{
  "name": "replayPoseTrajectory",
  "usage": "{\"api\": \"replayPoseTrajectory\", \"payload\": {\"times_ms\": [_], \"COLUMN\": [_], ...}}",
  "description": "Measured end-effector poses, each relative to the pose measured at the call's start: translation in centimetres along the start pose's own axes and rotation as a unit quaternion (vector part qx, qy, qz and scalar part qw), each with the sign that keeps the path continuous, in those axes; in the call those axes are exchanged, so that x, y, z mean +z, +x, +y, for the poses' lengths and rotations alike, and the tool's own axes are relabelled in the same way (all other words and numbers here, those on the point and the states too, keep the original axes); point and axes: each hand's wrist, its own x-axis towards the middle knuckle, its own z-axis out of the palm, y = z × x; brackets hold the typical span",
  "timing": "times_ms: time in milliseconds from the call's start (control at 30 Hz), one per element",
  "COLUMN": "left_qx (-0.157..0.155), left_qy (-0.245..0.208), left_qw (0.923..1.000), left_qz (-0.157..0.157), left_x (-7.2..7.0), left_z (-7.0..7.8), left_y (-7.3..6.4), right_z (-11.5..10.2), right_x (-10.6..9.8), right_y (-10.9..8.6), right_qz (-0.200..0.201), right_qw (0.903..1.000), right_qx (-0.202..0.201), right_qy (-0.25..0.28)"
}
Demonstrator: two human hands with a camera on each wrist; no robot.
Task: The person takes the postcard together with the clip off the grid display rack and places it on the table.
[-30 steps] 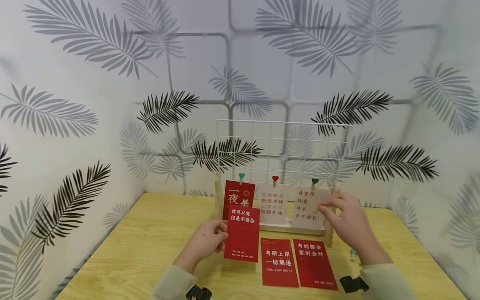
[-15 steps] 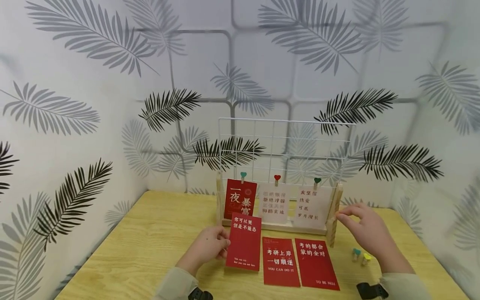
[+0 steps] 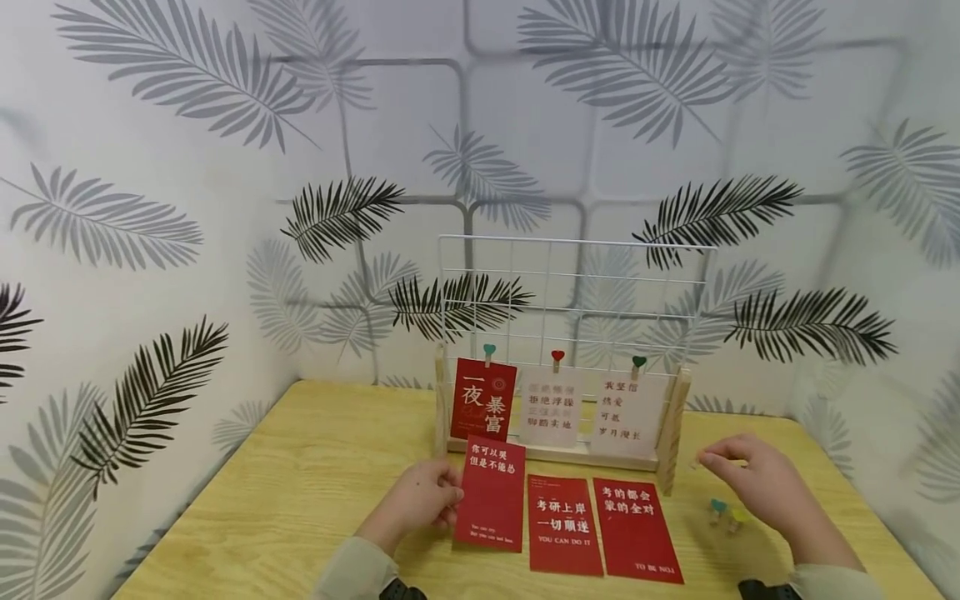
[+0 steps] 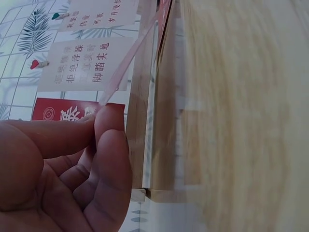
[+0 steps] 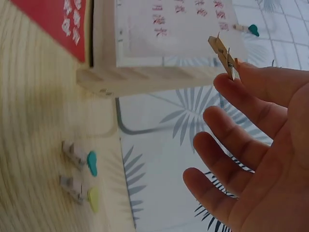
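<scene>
We have a pale wall [image 3: 390, 125] patterned with grey and black leaves at the back, and in front of it a yellow wood-grain surface [image 3: 315, 467]. On that stands a rack [image 3: 545, 308] of white wire, set in a wooden base [image 3: 562, 454].

At its front left we see the left grip [image 3: 420, 500], closed on the left edge of a held card [image 3: 491, 500], red with white writing, between thumb and fingers. That card slants just before the rack, its top overlapping a hanging red card [image 3: 486, 400] in the head view; we cannot tell whether its lower edge touches the surface.

Right of the rack, the right grip [image 3: 757, 479] pinches a wooden clip [image 5: 223, 55] between thumb and forefinger, above the surface, the other three fingers spread.

Beside the hanging red card we find two pale cards, a middle one [image 3: 550, 408] and a right-hand one [image 3: 628, 412]. Two more red cards, [image 3: 565, 525] lie flat side by side, right of the held card.

Smallest, heart-topped clips: teal [image 3: 489, 352], red [image 3: 558, 356] and dark green over the hanging cards, and a loose teal clip [image 3: 717, 508] beside a loose yellow clip [image 3: 737, 518] below the right grip.
</scene>
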Motion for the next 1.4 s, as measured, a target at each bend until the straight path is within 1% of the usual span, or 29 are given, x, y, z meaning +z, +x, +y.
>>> {"api": "replayPoseTrajectory", "payload": {"times_ms": [167,333,433,600,767,867,1033,1200,1300,1400], "left_qx": [-0.001,-0.002,-0.001,0.000,-0.011,-0.015,-0.021,-0.030,-0.034,-0.036], "left_qy": [-0.009,-0.026,-0.033,-0.028,-0.021,-0.016,-0.008,-0.009,-0.010,-0.006], "left_qw": [0.9999,0.9996,0.9994,0.9995,0.9996,0.9996,0.9994,0.9992,0.9991,0.9991], "left_qz": [-0.005,-0.010,-0.012,-0.014,-0.017,-0.019,-0.024,-0.023,-0.022,-0.021], "left_x": [-0.3,-0.5,-0.6,-0.6,-0.4,-0.4,-0.3,-0.3,-0.4,-0.4], "left_z": [-0.1,-0.1,-0.2,-0.3,-0.3,-0.3,-0.5,-0.7,-0.7,-0.7], "left_y": [0.3,0.2,0.2,0.2,0.2,0.1,0.1,0.2,0.2,0.4], "right_z": [1.1,2.2,2.8,4.0,5.1,5.8,7.3,8.7,9.3,9.7], "right_x": [-0.7,-1.4,-1.6,-1.8,-2.2,-2.4,-2.4,-2.3,-2.4,-2.4], "right_y": [-0.1,-0.1,-0.1,-0.2,-0.4,-0.6,-0.9,-1.4,-1.7,-1.8], "right_qz": [-0.024,-0.058,-0.072,-0.087,-0.101,-0.112,-0.149,-0.191,-0.200,-0.196], "right_qw": [0.9995,0.9979,0.9968,0.9951,0.9938,0.9923,0.9859,0.9767,0.9744,0.9770], "right_qx": [0.018,0.028,0.036,0.047,0.043,0.050,0.075,0.076,0.077,0.070], "right_qy": [-0.006,0.001,0.000,-0.011,-0.018,-0.017,0.016,0.060,0.067,0.046]}}
